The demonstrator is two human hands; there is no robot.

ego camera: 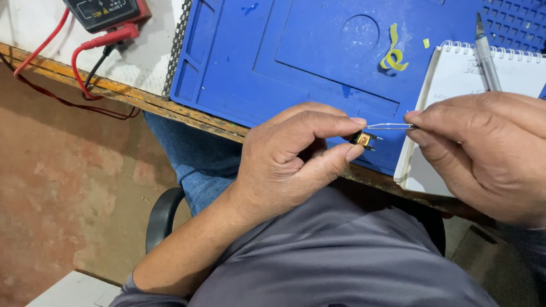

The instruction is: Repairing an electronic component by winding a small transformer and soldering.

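Note:
My left hand (296, 156) pinches a small electronic part (364, 139), black and yellow with thin metal pins, between thumb and forefinger over the front edge of a blue work mat (256, 57). My right hand (483, 150) grips metal tweezers (389, 126), whose tips point left and meet the small part. Both hands hover just above my lap, in front of the bench.
A spiral notepad (455, 79) with a pen (486, 51) on it lies at the right of the mat. A curl of yellow tape (393, 57) rests on the mat. A multimeter (105, 11) with red and black leads (91, 51) sits at the far left. A chair armrest (162, 216) is below.

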